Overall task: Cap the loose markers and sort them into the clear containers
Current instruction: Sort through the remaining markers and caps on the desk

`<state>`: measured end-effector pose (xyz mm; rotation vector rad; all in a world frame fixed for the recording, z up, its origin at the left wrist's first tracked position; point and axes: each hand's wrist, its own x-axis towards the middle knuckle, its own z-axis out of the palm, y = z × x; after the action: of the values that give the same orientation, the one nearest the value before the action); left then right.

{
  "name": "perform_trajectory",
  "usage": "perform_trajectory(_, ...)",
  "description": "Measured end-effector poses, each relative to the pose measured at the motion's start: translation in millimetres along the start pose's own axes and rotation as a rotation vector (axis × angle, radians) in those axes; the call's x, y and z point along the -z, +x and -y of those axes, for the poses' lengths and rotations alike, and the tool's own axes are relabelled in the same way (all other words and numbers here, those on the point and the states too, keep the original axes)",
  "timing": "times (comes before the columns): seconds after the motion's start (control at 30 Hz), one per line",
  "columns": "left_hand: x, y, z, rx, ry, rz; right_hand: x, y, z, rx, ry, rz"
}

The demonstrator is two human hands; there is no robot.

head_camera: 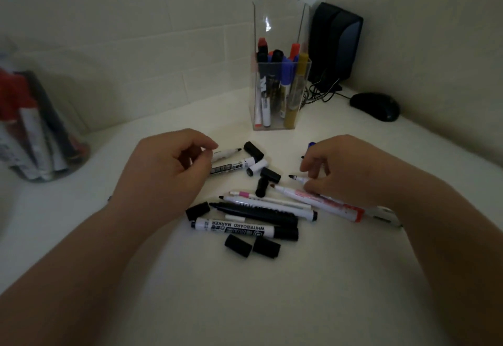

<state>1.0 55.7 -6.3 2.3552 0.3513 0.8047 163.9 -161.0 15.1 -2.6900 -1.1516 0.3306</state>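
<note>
Dim white bench (272,305), where a clear container (281,95) holds some markers (288,73); before it, uncapped markers (258,211) and caps (238,245) lie loose. Left hand (168,166) curled, grip unclear; right hand (345,168) touches a red marker (343,208).

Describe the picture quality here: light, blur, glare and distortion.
Head view: dim overall, no hard shadows; the round jar at the left edge is blurred; a bright glare streak sits on the tall clear container; wide-angle bending curves the wall lines and the table edge; print on the whiteboard marker is legible.

Round jar (69,172) at left, badly blurred.
</note>
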Motion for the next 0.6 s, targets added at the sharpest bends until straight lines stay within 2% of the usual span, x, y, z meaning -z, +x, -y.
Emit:
perform_trajectory(0.17, 1.1, -2.2, -3.0, -0.087, 0.047, 0.241, 0.2, -0.1, 1.8, 0.032, 0.027, -0.092)
perform_trajectory(0.27, -1.4, -2.7, -2.3, -0.119, 0.145, 0.396, 1.3, -3.0, 5.4, 0.145, 0.137, -0.323)
perform_trajectory(0.33, -4.4, -2.5, -1.0, -0.151, 0.197, 0.435, 1.3, -6.0, 10.3, 0.194, 0.289, -0.514)
perform_trajectory(0.4, -7.8, -2.3, -0.4, -0.182, 0.196, 0.454, 2.2, -6.4, 15.2, 0.079, 0.704, -0.571)
perform_trajectory(0.47, -9.9, -2.3, -1.5, -0.196, 0.191, 0.462, 5.1, -5.7, 22.7, -0.055, 1.377, -0.404)
perform_trajectory(0.5, -10.2, -2.4, -2.4, -0.186, 0.184, 0.455, 5.0, -4.9, 24.4, -0.085, 1.613, -0.311)
perform_trajectory(0.53, -10.2, -2.1, -2.2, -0.167, 0.174, 0.439, 4.3, -4.2, 25.5, -0.104, 1.727, -0.250)
perform_trajectory(0.6, -6.8, -1.0, -0.7, -0.129, 0.154, 0.391, 0.2, -2.4, 27.0, -0.118, 1.760, -0.200)
